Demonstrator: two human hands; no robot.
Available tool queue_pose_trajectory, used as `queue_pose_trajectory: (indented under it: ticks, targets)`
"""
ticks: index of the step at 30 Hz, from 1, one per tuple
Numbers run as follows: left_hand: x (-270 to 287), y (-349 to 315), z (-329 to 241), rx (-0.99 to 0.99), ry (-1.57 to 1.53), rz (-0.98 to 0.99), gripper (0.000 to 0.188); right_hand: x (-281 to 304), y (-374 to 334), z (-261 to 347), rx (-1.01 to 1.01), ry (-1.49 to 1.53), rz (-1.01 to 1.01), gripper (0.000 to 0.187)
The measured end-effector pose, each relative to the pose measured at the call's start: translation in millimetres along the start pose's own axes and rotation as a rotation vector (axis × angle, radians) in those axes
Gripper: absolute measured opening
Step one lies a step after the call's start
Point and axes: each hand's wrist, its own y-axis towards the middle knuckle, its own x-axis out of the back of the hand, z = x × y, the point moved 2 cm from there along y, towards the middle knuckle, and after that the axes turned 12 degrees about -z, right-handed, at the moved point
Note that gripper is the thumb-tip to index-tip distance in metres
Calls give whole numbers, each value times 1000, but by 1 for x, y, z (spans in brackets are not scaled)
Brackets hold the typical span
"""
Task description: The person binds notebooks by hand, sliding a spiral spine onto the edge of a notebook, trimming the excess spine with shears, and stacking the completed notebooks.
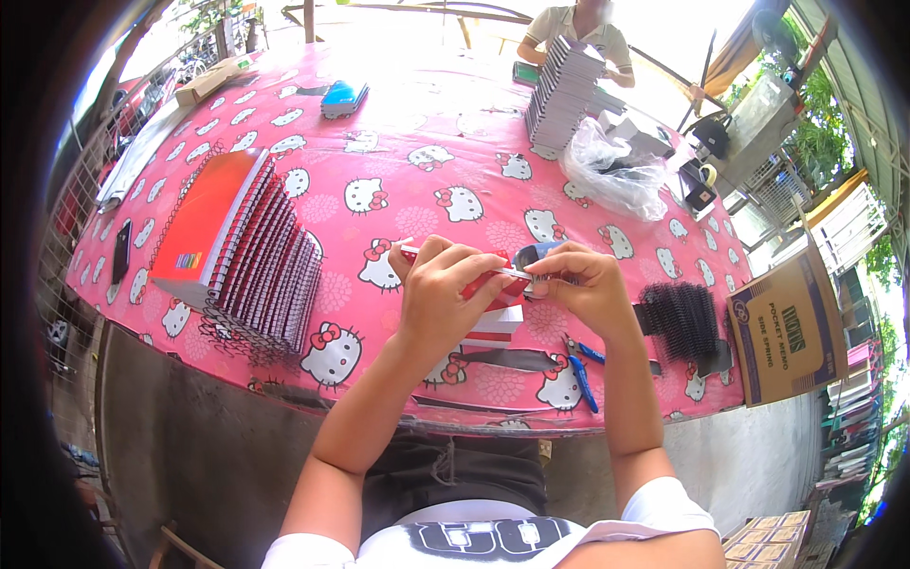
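Note:
My left hand (pixel 441 280) is closed around a small red-covered notebook (pixel 488 292), held just above the table in front of me. At its right end, the fingers of my right hand (pixel 578 283) pinch together close to the cover. A dark bluish piece (pixel 538 252) shows behind those fingers; its kind is hard to make out. Beneath my hands lies a white-and-red pad or booklet (pixel 498 327), partly covered by them. Blue-handled pliers (pixel 583 376) rest near the table edge, below my right hand.
A tall stack of red spiral notebooks (pixel 213 232) stands left, near a phone (pixel 121 251). Black spiral wires (pixel 680 322) and a cardboard box (pixel 787 327) are at right. Farther back are blue notebooks (pixel 343 99), a leaning notebook stack (pixel 564 95), a plastic bag (pixel 616 173) and a person (pixel 578 33).

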Motion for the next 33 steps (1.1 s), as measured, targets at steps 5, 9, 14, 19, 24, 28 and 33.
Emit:
queue_pose_trajectory:
  ticks: [5, 9, 14, 19, 24, 28, 33]
  targets:
    - [2, 1, -5, -41, 96, -3, 22, -8, -6, 4, -20, -101, -11, 23]
    - [4, 1, -2, -23, 60, 12, 21, -13, -10, 9, 255, -354, -54, 19]
    - [1, -3, 2, 53, 37, 29, 14, -19, -10, 15, 348, -405, -117, 16]
    - [2, -3, 1, 11, 60, 6, 15, -26, -10, 17, 314, -441, -143, 17]
    - [10, 2, -7, 48, 46, 44, 22, -31, -10, 27, 319, -446, -165, 12]
    - [7, 0, -4, 49, 23, 34, 23, -38, -10, 21, 434, -526, -273, 9]
    - [7, -2, 3, 41, -12, 62, 22, -1, 5, -5, 317, -511, -48, 15]
